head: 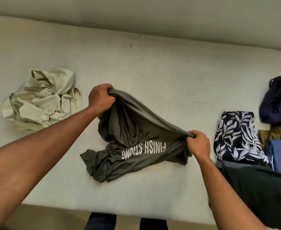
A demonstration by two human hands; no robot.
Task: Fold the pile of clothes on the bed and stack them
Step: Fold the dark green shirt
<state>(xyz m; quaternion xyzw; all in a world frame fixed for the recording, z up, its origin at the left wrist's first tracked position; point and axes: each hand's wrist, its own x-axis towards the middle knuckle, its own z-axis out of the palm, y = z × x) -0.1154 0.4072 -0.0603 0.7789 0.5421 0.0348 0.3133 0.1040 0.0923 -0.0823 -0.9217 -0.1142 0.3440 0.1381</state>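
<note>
Clutching the olive T-shirt (136, 156) by one edge in the fisted left hand (100, 100) and pinching right hand (198, 143); stretched taut between them, sagging beneath onto the bed (153, 72).

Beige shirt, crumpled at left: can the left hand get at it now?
Likely yes once freed: the beige shirt lies close beside the left hand with only bare bed between. But that hand now grips the grey T-shirt.
</note>
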